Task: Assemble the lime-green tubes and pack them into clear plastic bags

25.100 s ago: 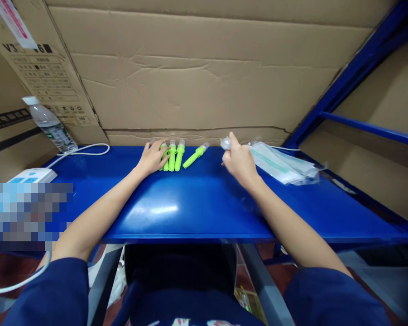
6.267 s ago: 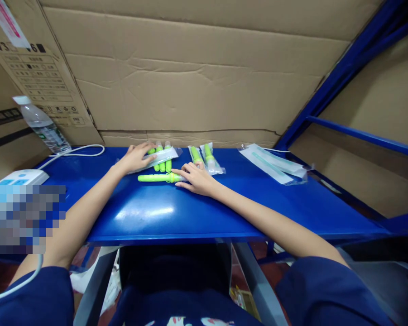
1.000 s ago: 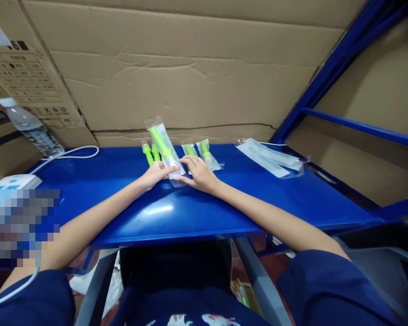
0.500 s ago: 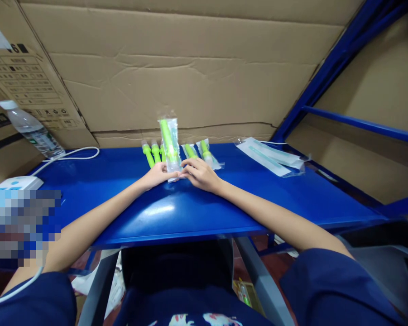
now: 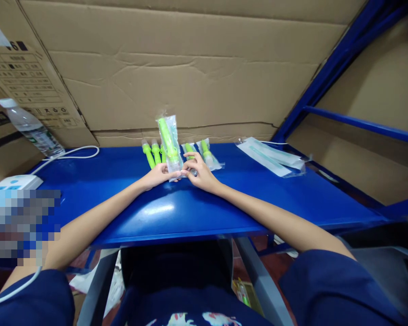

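A clear plastic bag with a bright green pen-like tube inside stands nearly upright above the blue table. My left hand pinches its lower end from the left. My right hand pinches the same lower end from the right, fingers closed on the bag's edge. Behind the hands lie several loose green tubes with clear caps. Two more bagged green tubes lie just right of them.
A stack of flat empty bags lies at the back right. A water bottle leans at the far left by a white cable and a white power strip. Cardboard walls the back; a blue frame bar runs on the right.
The bagged tube has swung from a leftward tilt to nearly upright over the last second. Both hands have closed together on its lower end and my right fingers have curled in.
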Demonstrator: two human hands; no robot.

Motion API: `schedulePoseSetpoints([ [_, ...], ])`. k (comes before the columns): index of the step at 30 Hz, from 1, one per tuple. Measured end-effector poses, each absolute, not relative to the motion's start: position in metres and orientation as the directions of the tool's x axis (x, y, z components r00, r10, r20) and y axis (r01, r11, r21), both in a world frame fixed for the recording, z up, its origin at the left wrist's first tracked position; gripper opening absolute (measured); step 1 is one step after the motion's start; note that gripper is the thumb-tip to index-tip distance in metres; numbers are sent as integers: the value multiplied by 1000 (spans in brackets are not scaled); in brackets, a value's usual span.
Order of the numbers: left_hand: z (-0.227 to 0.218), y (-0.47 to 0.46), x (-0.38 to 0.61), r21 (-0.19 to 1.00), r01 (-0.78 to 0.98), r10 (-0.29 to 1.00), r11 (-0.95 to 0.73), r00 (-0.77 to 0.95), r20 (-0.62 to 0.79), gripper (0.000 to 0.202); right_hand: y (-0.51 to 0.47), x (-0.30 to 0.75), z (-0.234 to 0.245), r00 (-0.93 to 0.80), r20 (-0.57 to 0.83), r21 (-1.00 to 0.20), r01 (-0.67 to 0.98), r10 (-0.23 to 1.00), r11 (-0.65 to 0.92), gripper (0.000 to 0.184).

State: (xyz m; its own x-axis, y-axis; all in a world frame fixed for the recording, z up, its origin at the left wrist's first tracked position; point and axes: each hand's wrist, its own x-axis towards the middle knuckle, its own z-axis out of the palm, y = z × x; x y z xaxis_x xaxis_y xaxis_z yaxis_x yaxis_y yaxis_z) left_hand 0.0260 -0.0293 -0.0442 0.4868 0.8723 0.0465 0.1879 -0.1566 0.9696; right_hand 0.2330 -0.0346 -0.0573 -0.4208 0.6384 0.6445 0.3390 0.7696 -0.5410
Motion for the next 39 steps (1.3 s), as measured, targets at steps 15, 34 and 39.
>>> schedulePoseSetpoints([
  [15, -39, -29, 22, 971, 157, 774, -179, 632, 41, 50, -33, 238, -48, -502, 606, -582, 250, 617, 774, 24],
  [34, -35, -35, 24, 927, 280, 793, -251, 609, 31, 71, -41, 235, -46, -491, 630, -507, 328, 602, 797, 22],
  [39, -33, -35, 26, 857, 407, 821, -316, 570, 32, 65, -43, 234, -46, -453, 673, -480, 333, 584, 811, 25],
])
